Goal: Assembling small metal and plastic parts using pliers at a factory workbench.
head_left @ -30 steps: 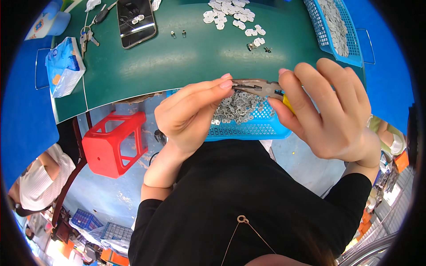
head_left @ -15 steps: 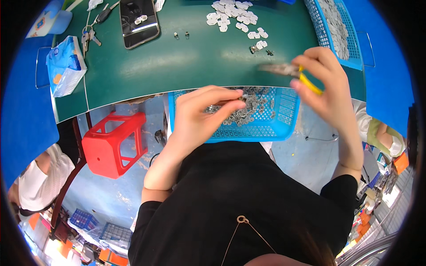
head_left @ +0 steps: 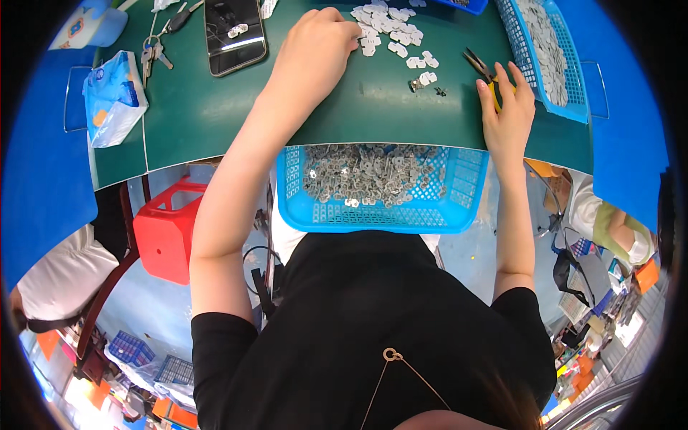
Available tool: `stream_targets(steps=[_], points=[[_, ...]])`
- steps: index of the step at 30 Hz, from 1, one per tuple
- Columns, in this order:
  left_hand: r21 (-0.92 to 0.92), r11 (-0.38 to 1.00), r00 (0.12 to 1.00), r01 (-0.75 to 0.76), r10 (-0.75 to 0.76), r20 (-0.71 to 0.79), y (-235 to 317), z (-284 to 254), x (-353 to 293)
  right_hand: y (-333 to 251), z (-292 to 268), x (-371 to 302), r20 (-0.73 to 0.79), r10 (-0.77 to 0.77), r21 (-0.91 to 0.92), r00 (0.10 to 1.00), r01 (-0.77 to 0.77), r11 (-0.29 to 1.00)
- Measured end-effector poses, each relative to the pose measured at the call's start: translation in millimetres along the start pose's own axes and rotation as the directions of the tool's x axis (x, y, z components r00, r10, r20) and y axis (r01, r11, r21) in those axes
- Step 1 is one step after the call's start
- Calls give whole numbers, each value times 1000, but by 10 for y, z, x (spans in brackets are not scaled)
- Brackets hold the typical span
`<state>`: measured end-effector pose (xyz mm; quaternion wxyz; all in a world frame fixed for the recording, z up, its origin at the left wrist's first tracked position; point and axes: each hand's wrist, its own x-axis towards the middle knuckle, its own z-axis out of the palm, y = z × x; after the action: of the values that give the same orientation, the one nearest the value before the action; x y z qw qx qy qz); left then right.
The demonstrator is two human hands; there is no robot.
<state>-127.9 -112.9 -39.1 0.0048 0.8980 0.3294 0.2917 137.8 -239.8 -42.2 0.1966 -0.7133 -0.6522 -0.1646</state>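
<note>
My left hand (head_left: 315, 50) reaches across the green table to the near left edge of a pile of small white flat pieces (head_left: 387, 21). Its fingers are curled together at the pile; whatever they may pinch is hidden. At the right, my right hand (head_left: 512, 111) is loosely around yellow-handled pliers (head_left: 494, 89), thumb on one side and fingers on the other. The plier jaws point away and to the left, slightly apart. Between my hands lie a few loose white pieces (head_left: 416, 63), a small metal part (head_left: 414, 85) and tiny dark bits (head_left: 440, 92).
A blue basket (head_left: 380, 221) of small metal parts sits below the table edge, before my body. Another blue basket (head_left: 573, 107) of white pieces stands far right. A phone (head_left: 236, 57), keys (head_left: 154, 54) and tissue pack (head_left: 115, 100) lie left. A red stool (head_left: 161, 247) stands below.
My left hand has moved from above the basket up to the white pile, its arm now covering the two small metal parts there. My right hand has shifted slightly down with the pliers, whose jaws turned away.
</note>
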Motion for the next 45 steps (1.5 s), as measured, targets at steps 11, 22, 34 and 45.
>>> stream_targets(steps=[11, 22, 34, 45], points=[[-628, 611, 866, 482, -440, 237, -57, -556, 133, -1306, 51, 224, -30, -153, 692, 988, 131, 710], [-925, 116, 613, 361, -777, 141, 156, -643, -863, -1709, 544, 467, -11, -282, 586, 959, 234, 776], [-948, 114, 514, 296, -856, 58, 461, -443, -895, -1746, 31, 311, 588, -85, 781, 804, -592, -200], [-913, 256, 615, 319, -789, -6, 593, -384, -863, -1739, 88, 217, 641, -161, 642, 750, -640, -422]])
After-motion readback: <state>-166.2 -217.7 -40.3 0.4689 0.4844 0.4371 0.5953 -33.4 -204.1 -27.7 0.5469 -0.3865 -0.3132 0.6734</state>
